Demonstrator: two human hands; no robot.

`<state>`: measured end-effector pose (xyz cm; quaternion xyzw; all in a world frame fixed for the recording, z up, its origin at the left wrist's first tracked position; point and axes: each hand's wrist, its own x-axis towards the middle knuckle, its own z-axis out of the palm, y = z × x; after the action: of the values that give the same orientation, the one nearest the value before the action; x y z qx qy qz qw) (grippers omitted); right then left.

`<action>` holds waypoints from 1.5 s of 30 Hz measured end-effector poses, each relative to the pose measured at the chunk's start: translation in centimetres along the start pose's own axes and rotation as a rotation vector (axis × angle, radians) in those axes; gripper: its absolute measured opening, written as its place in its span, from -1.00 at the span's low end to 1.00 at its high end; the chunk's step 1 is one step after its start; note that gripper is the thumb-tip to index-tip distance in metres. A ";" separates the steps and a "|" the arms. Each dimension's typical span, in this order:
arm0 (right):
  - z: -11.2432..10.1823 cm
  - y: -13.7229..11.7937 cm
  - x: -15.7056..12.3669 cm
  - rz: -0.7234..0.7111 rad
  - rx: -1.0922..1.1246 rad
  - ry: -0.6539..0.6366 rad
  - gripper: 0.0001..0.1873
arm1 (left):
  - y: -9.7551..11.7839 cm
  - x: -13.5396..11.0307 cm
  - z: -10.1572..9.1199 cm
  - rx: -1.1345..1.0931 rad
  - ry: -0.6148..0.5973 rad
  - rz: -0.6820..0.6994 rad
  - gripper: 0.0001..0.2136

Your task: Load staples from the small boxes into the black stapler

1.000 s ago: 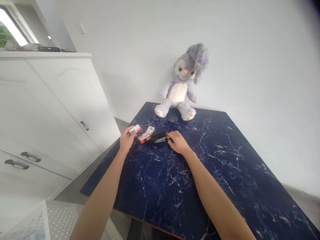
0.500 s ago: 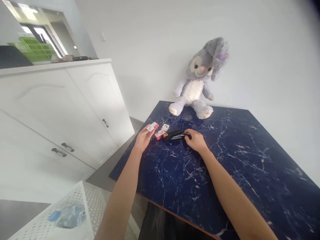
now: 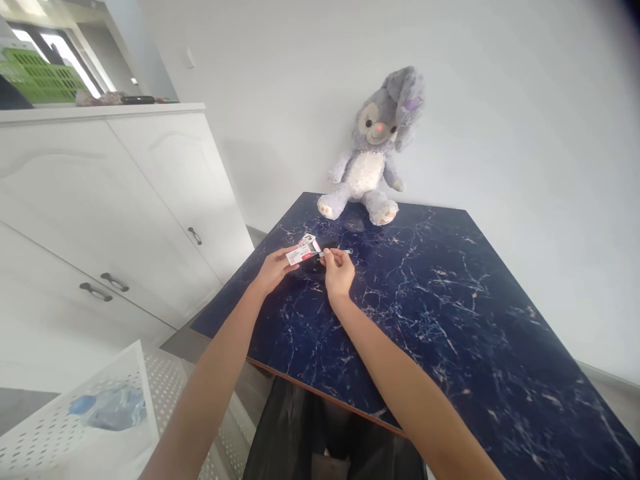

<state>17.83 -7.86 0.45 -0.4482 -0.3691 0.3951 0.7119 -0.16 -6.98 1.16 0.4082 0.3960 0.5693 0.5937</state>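
My left hand (image 3: 274, 270) is closed on a small white and red box (image 3: 301, 253), held tilted over the blue marbled table (image 3: 400, 313). At the box's right end, the thumb and fingers of my right hand (image 3: 339, 268) are pinched together. What they pinch is too small to make out. A black stapler (image 3: 327, 244) lies just behind that hand and is mostly hidden by it. Another small white box (image 3: 307, 239) shows behind the held box.
A grey plush rabbit (image 3: 367, 170) sits at the table's back edge against the wall. White cabinets (image 3: 150, 180) stand to the left. Near my left arm, a white perforated basket (image 3: 143, 373) holds a plastic bottle (image 3: 115, 408).
My right hand has let go of the stapler's end and moved left to the box's end. The box in my left hand has turned towards it. The view has shifted right.
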 end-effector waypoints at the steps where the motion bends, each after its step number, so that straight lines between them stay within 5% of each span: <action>1: 0.2 -0.1 -0.7 0.017 0.019 0.017 -0.60 | -0.1 -0.2 0.0 0.034 0.004 0.012 -0.61; 6: -0.4 -0.9 -1.4 -0.021 0.028 0.034 -0.63 | -0.4 -0.9 -0.1 0.153 0.013 0.043 -0.55; 11: -0.6 -1.0 -1.4 -0.187 -0.265 -0.053 -0.70 | -0.3 -1.6 0.0 0.207 -0.056 0.009 -0.59; 26: -1.4 -2.2 -2.5 -0.320 -0.425 0.197 -0.66 | -0.3 -3.0 1.9 0.075 -0.260 -0.095 -0.62; 34: -1.2 -1.9 -3.1 -0.371 -0.430 -0.069 -0.65 | 0.2 -2.9 1.8 -0.062 -0.198 -0.067 -0.64; 45: -1.5 -1.1 -1.6 0.030 -0.033 -0.223 -0.65 | 1.0 -3.3 2.2 -0.061 -0.141 -0.110 -0.68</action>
<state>18.74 -10.13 0.73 -0.4189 -0.4455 0.4470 0.6528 1.42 -10.36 2.93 0.4068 0.3575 0.5174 0.6626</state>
